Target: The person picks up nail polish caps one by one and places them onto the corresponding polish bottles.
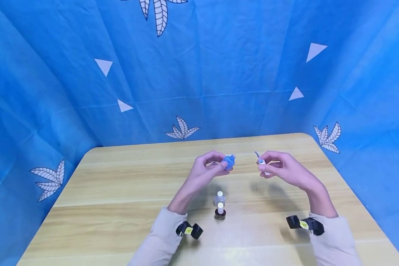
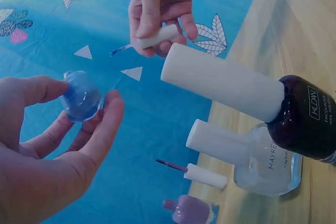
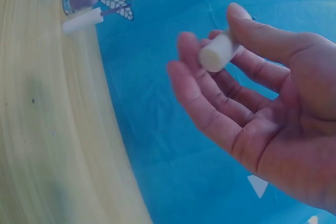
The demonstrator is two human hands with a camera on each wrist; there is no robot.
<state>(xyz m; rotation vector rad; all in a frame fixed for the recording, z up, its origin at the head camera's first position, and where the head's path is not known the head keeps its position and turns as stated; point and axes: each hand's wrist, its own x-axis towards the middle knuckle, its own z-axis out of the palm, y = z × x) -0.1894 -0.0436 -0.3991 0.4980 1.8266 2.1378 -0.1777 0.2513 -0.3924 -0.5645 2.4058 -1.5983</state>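
Observation:
My left hand (image 1: 206, 168) pinches an uncapped blue nail polish bottle (image 2: 82, 96) between thumb and fingers, above the table. To its right, my right hand (image 1: 284, 168) grips a white nail polish cap (image 3: 216, 53) whose brush (image 2: 122, 50) is coated in blue. Bottle and brush are apart. Nearer on the table stand a capped clear nail polish bottle (image 1: 220, 200) and, in front of it, a capped dark one (image 1: 220, 214). The left wrist view also shows an open purple bottle (image 2: 192, 210) and a white cap with a purple brush (image 2: 206, 176); the head view barely shows these.
The wooden table (image 1: 119, 184) reaches back to a blue patterned cloth (image 1: 199, 74) that hangs behind and at both sides. A black wrist camera (image 1: 188, 229) is strapped over the left sleeve, and another (image 1: 304, 224) over the right sleeve.

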